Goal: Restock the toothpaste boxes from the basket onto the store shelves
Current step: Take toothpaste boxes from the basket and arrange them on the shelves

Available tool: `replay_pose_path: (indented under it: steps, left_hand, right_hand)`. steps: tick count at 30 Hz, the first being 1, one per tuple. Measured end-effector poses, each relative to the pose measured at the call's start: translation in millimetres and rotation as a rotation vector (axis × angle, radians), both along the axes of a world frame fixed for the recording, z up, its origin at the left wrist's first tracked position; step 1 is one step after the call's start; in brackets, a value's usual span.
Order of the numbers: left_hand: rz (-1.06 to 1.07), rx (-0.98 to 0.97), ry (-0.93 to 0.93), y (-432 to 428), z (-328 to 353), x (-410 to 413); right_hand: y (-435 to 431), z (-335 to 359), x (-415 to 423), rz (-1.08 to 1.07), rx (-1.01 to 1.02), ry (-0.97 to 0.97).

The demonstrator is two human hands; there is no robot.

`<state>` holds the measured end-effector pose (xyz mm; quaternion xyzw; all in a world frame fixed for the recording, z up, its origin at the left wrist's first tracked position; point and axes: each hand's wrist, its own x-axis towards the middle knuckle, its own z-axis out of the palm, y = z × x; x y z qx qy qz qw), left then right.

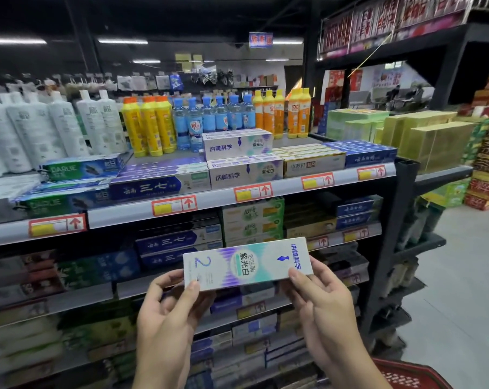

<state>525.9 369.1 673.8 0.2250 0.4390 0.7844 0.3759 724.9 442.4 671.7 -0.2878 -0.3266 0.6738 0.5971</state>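
White-and-purple toothpaste box [247,263]: held level at lower centre of frame, ends pinched by left hand [167,310] and right hand [326,307]. Matching boxes [237,147] stacked on top shelf [215,199].

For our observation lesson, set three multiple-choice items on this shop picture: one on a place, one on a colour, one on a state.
1. Where do the stacked boxes matching the held white, purple and teal cardboard toothpaste box lie? A the grey top shelf; B the floor; C the lowest shelf.
2. What colour is the plastic mesh basket? A blue; B red; C green.
3. How is the held box gripped? A one hand alone; B left hand and right hand, one at each end; C not at all.
Answers: 1 A, two layers lie mid-shelf; 2 B, its rim is red; 3 B, fingers pinch both ends.
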Motion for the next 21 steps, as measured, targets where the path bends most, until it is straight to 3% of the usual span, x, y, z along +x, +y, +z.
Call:
replay_pose_path:
  steps: [16, 21]
  left_hand:
    - [-0.097, 0.055, -0.021, 64.5, -3.9, -35.1]
    - [-0.14, 0.034, 0.073, 79.0, -7.4, -57.4]
  right_hand:
    - [52.1, 22.0, -28.0, -0.058, 0.057, -0.037]
    - [63.7, 21.4, -35.9, -0.133, 0.14, -0.197]
